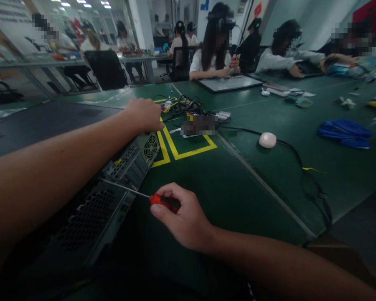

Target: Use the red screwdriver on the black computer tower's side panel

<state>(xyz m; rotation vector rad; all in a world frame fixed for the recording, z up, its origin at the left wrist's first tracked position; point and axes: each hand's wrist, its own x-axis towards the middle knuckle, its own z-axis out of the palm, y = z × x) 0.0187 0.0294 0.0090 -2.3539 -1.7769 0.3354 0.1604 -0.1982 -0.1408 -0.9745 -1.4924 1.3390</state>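
My right hand (183, 217) is closed around the red and black handle of a screwdriver (155, 200). Its thin metal shaft points left, and the tip meets the back panel of a computer case (90, 213). The case lies at the left, its perforated metal, fan grille and ports facing me. My left arm reaches across its top. At the far corner, above the fan grille, my left hand (142, 115) is curled over the edge and grips the case; its fingertips are partly hidden.
Tangled cables (184, 104) lie behind yellow tape marks (194, 154) on the green table (238, 209). To the right are a pale, rounded object (267, 140), a long black cable (296, 152) and a blue bundle (344, 131). Several people work across the table.
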